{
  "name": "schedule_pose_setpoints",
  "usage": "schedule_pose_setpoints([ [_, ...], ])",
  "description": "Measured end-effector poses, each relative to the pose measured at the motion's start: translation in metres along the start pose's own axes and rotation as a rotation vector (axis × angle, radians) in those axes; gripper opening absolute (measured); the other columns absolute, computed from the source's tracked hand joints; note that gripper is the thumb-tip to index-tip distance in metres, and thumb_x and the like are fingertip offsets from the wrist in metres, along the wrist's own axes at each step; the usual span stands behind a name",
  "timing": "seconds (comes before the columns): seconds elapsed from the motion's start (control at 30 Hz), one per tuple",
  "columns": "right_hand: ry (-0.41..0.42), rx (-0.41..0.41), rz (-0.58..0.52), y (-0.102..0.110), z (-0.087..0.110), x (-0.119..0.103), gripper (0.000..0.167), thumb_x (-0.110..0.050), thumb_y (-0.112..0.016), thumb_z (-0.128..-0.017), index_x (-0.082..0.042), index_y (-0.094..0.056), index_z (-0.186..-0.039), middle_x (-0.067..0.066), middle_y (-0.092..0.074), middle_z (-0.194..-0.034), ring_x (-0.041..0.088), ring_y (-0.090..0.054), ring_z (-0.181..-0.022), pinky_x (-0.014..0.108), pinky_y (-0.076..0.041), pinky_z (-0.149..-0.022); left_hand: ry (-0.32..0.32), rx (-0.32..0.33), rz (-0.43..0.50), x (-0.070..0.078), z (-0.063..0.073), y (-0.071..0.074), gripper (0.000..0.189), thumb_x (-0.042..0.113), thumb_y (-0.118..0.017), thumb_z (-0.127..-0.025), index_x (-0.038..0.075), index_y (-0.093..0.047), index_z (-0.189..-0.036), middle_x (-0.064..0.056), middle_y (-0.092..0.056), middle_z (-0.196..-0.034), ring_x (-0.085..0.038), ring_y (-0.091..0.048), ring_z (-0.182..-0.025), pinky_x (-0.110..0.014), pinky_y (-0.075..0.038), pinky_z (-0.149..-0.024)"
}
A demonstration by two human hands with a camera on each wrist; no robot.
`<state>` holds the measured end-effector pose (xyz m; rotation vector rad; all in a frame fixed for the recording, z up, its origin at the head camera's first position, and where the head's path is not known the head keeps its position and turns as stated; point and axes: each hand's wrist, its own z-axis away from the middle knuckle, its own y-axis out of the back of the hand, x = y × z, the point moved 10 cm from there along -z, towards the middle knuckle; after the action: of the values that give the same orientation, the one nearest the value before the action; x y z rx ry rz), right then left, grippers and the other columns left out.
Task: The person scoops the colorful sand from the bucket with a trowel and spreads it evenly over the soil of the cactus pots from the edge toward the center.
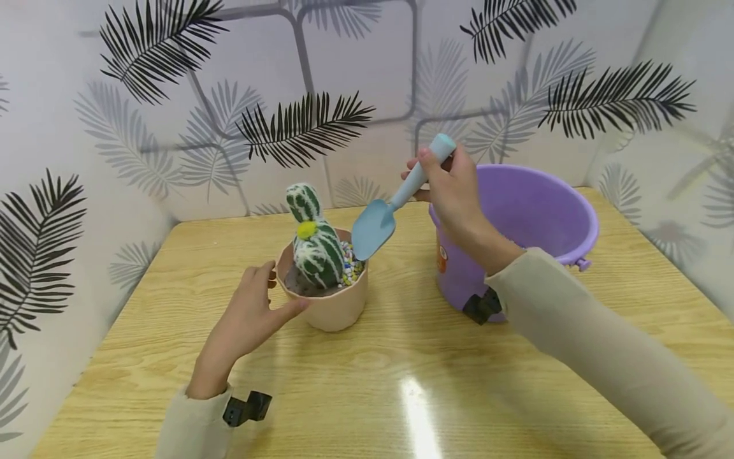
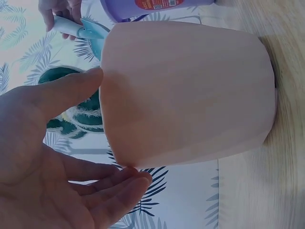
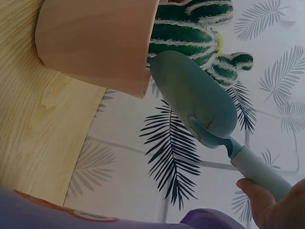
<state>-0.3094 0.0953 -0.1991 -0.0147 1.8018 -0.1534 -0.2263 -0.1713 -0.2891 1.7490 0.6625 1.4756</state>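
Note:
A peach flowerpot (image 1: 338, 312) stands on the table, holding a green-and-white cactus (image 1: 321, 258) with a yellow flower. Colourful pebbles (image 1: 350, 264) lie to the cactus's right, over dark soil (image 1: 301, 285) seen at the left and front. My left hand (image 1: 249, 319) grips the pot by its rim, thumb at the near side and fingers at the left. In my right hand (image 1: 455, 194) is the handle of a light blue garden trowel (image 1: 374, 228). Its blade tilts down at the pot's right rim, over the pebbles. In the right wrist view the trowel blade (image 3: 190, 95) overlaps the cactus.
A purple bucket (image 1: 573, 217) stands right of the pot, its inside mostly hidden behind my right arm. The wooden table (image 1: 378, 370) meets a wall (image 1: 367, 153) with a leaf pattern at the back. A black wrist camera (image 1: 248, 408) sits on my left sleeve.

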Motion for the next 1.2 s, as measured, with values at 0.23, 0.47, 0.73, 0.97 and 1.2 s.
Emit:
schedule_pose_setpoints([
  [0.23,-0.010,-0.005,-0.031,0.013,-0.001,-0.004,0.018,-0.018,-0.043,-0.102,-0.006,-0.038,-0.114,0.006,-0.057,-0.096,0.020,-0.066,-0.090,0.044,-0.053,-0.090,-0.026,0.030,-0.005,0.006,0.007,0.000,0.070,0.032,-0.067,-0.089,-0.009,-0.037,-0.137,-0.025,-0.044,-0.122,-0.037,-0.047,-0.112,-0.047,-0.048,-0.085],
  [0.47,-0.055,0.020,-0.080,0.031,-0.005,-0.009,0.013,-0.021,-0.042,-0.102,-0.009,-0.042,-0.107,0.005,-0.058,-0.095,0.016,-0.066,-0.085,0.038,-0.054,-0.088,-0.062,0.044,-0.003,0.016,0.014,-0.001,0.061,0.026,-0.069,-0.088,-0.010,-0.044,-0.131,-0.022,-0.049,-0.113,-0.031,-0.048,-0.102,-0.039,-0.046,-0.077],
  [0.73,-0.076,0.051,-0.154,0.056,-0.005,-0.017,0.014,-0.022,-0.041,-0.102,-0.010,-0.041,-0.107,0.004,-0.060,-0.091,0.015,-0.068,-0.083,0.038,-0.054,-0.087,-0.038,0.038,0.028,0.019,0.021,-0.006,0.059,0.022,-0.070,-0.087,-0.011,-0.044,-0.130,-0.021,-0.050,-0.113,-0.030,-0.050,-0.102,-0.039,-0.047,-0.079],
  [0.97,-0.097,0.083,-0.268,0.082,-0.009,-0.017,0.013,-0.019,-0.039,-0.102,-0.007,-0.039,-0.105,0.007,-0.059,-0.089,0.020,-0.069,-0.082,0.031,-0.058,-0.071,-0.048,0.042,0.024,0.035,0.027,-0.012,0.056,0.017,-0.072,-0.085,-0.007,-0.045,-0.127,-0.018,-0.054,-0.114,-0.029,-0.054,-0.102,-0.039,-0.048,-0.080],
  [1.2,-0.109,0.104,-0.372,0.103,-0.012,-0.017,0.012,-0.017,-0.041,-0.101,-0.005,-0.039,-0.103,0.009,-0.060,-0.085,0.024,-0.069,-0.078,0.034,-0.059,-0.068,-0.086,-0.013,0.059,0.055,0.027,-0.025,0.054,0.016,-0.073,-0.084,-0.001,-0.045,-0.127,-0.014,-0.063,-0.111,-0.028,-0.061,-0.102,-0.039,-0.052,-0.080],
])
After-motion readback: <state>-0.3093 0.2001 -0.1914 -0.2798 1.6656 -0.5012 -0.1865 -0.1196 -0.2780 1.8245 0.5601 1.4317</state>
